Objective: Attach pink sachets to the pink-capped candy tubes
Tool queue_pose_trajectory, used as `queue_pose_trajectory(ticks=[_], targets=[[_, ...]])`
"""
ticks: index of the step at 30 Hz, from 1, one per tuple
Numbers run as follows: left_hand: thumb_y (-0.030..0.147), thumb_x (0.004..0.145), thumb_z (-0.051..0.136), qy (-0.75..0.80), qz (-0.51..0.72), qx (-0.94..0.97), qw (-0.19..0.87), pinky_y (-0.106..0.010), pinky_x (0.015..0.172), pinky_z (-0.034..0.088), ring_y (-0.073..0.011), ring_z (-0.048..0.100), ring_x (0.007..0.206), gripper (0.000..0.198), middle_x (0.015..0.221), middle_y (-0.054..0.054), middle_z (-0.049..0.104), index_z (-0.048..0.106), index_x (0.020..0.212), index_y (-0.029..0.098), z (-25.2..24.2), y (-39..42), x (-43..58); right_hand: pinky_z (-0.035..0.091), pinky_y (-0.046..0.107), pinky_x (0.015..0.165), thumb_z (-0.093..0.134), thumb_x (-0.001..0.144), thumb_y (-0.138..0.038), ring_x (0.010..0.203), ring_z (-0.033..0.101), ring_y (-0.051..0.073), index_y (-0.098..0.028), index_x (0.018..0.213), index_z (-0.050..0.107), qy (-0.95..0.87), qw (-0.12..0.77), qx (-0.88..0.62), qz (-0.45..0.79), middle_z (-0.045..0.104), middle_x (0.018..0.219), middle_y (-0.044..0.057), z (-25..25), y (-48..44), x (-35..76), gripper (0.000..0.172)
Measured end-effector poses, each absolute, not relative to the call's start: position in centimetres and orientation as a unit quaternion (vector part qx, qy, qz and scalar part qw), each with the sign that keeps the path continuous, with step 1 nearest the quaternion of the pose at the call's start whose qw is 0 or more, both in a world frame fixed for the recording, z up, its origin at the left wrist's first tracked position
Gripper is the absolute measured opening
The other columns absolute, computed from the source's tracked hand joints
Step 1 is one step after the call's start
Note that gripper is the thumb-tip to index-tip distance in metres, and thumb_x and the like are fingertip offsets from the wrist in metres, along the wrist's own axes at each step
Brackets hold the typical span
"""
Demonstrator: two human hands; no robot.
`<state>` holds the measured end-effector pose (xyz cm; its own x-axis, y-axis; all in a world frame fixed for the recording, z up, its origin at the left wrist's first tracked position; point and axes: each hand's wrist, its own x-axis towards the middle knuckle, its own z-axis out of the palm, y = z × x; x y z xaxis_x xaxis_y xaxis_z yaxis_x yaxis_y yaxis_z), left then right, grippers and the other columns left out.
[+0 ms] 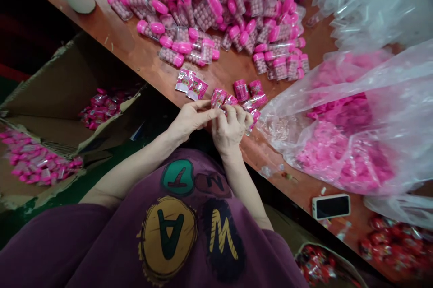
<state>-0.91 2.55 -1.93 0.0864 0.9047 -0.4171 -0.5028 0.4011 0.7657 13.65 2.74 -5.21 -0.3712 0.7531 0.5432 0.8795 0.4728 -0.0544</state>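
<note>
My left hand (189, 118) and my right hand (230, 127) meet at the near edge of a brown table (142, 53). Both pinch small pink foil sachets (221, 97) between fingertips. My right hand also has several sachets bunched in its fingers. More loose pink sachets (191, 85) lie on the table just beyond my hands. Further back is a heap of clear capsule-shaped containers with pink caps (216, 8), filled with pink balls.
A big clear plastic bag of pink pieces (352, 134) lies at right. A phone (330, 206) rests near the table edge. Open cardboard boxes (67, 112) with pink sachets stand at left below the table. Red packets (395, 243) sit at lower right.
</note>
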Motion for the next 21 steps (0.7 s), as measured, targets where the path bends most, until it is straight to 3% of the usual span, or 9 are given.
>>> queue_pose_trajectory(ticks=[2,6,9,15,21], targets=[[0.034,0.074,0.091,0.474,0.499,0.210,0.694,-0.016,0.042,0.028,-0.0025,0.044,0.044,0.029,0.056,0.005,0.057,0.072,0.081,0.013,-1.8,2.6,-0.7,0.031,0.042,0.098,0.055,0.104,-0.031,0.105,0.061,0.023,-0.020,0.089,0.072,-0.822,0.251,-0.493,-0.135,0.077,0.096,0.008,-5.0,2.9,13.2,0.025],[0.031,0.090,0.075,0.543,0.494,0.175,0.657,-0.018,0.039,0.024,-0.0035,0.040,0.036,0.038,0.044,0.003,0.051,0.058,0.061,0.014,-1.7,3.2,-0.1,0.031,0.041,0.096,0.055,0.104,-0.029,0.099,0.060,0.022,-0.020,0.078,0.065,-0.824,0.254,-0.483,-0.154,0.075,0.090,0.006,-4.7,3.7,12.5,0.029],[0.024,0.092,0.072,0.581,0.492,0.155,0.629,-0.019,0.038,0.022,-0.0036,0.038,0.033,0.041,0.041,0.002,0.051,0.053,0.056,0.015,-1.6,4.3,-0.5,0.031,0.041,0.098,0.054,0.105,-0.028,0.103,0.060,0.023,-0.020,0.084,0.068,-0.836,0.253,-0.465,-0.143,0.076,0.096,0.006,-4.4,4.4,12.1,0.026],[0.019,0.091,0.068,0.581,0.535,0.137,0.597,-0.019,0.037,0.021,-0.0056,0.039,0.031,0.036,0.040,0.002,0.051,0.052,0.059,0.017,-2.2,6.7,-3.4,0.025,0.046,0.107,0.048,0.108,-0.027,0.118,0.057,0.025,-0.024,0.114,0.074,-0.877,0.161,-0.450,-0.048,0.076,0.116,0.009,-4.2,5.8,10.8,0.026],[0.019,0.087,0.071,0.616,0.609,0.120,0.485,-0.019,0.038,0.016,-0.0040,0.032,0.031,0.038,0.038,0.005,0.046,0.048,0.058,0.019,-2.7,7.8,-6.8,0.030,0.052,0.110,0.045,0.105,-0.020,0.116,0.057,0.031,-0.017,0.102,0.073,-0.875,0.073,-0.478,-0.004,0.074,0.113,0.014,-4.2,7.4,7.9,0.028]])
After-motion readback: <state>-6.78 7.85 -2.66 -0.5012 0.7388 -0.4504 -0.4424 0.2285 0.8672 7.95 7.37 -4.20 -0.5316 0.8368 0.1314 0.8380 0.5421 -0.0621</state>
